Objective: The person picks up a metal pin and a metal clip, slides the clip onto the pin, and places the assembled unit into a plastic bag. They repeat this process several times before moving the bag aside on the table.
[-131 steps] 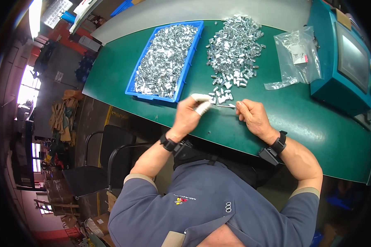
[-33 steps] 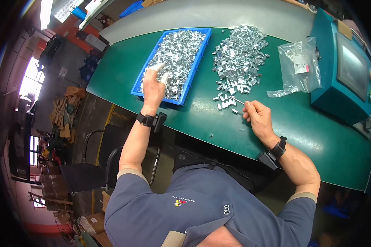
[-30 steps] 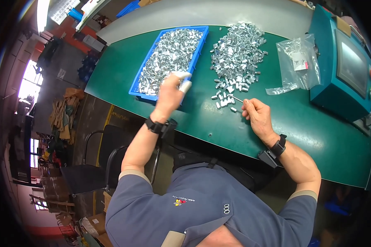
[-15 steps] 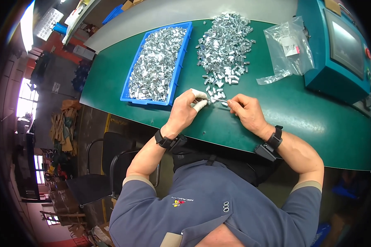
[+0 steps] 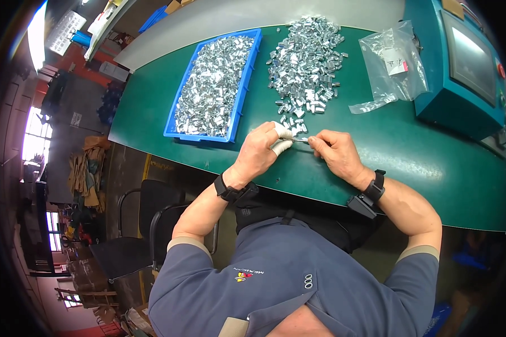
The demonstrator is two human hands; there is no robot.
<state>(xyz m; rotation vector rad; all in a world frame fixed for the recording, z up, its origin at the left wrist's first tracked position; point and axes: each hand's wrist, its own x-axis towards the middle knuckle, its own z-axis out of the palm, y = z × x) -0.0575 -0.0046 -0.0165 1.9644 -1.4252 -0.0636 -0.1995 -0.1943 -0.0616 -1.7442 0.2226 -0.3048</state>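
Note:
My left hand (image 5: pixel 260 149) has white coverings on its thumb and forefinger. Those two fingertips are closed in a pinch on a small metal piece, mostly hidden by them. From the right, my right hand (image 5: pixel 338 153) pinches a thin metal rod (image 5: pixel 302 140), whose left end reaches the covered fingertips. Just beyond both hands lie several loose silvery metal pieces (image 5: pixel 299 128). They trail off a large heap of the same small pieces (image 5: pixel 306 64) on the green table (image 5: pixel 371 140).
Left of the heap stands a blue tray (image 5: pixel 245 84) full of similar metal pieces. A clear plastic bag (image 5: pixel 371 67) with a label lies right of the heap. At the far right is a teal machine (image 5: pixel 458 106) with a screen. A black chair (image 5: pixel 160 205) stands at the left.
My left hand has moved slightly right, its covered fingertips now over the rod's left end. My right hand has barely moved and still grips the rod.

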